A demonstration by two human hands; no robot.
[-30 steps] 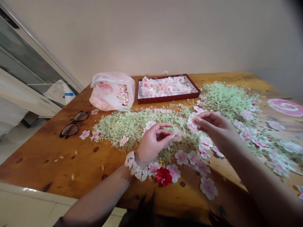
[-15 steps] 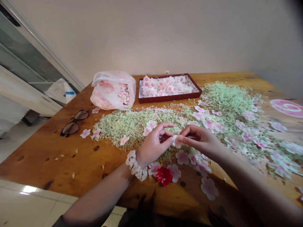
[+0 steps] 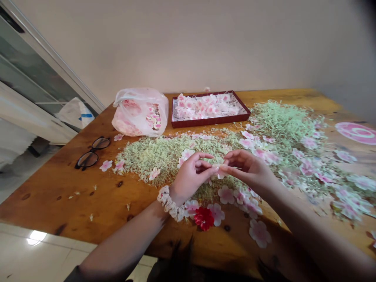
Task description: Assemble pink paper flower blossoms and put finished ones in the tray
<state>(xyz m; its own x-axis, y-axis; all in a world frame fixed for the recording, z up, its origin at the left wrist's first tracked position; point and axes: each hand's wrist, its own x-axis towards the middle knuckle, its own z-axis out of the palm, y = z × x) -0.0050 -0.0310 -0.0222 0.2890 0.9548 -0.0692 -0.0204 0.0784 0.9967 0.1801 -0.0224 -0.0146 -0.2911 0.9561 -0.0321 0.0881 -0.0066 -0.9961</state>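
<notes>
My left hand (image 3: 192, 176) and my right hand (image 3: 246, 168) meet above the table, and the fingertips of both pinch a small pink-and-white artificial blossom (image 3: 220, 171). Much of that blossom is hidden by my fingers. Under my hands lies a wide heap of pale green shredded fibre (image 3: 164, 156), dotted with loose pink blossoms (image 3: 226, 195). A red artificial flower (image 3: 203, 218) lies just below my left wrist, which wears a floral scrunchie (image 3: 170, 204).
On the wooden table (image 3: 55, 203), a dark red tray (image 3: 210, 109) holds many blossoms at the back. A plastic bag of pink flowers (image 3: 140, 112) stands to its left. Black-framed glasses (image 3: 92, 153) lie at the left, and a pink round mat (image 3: 357, 133) at the right.
My right hand has moved left and down from the right of the heap to meet my left hand. Both hands now pinch the blossom together.
</notes>
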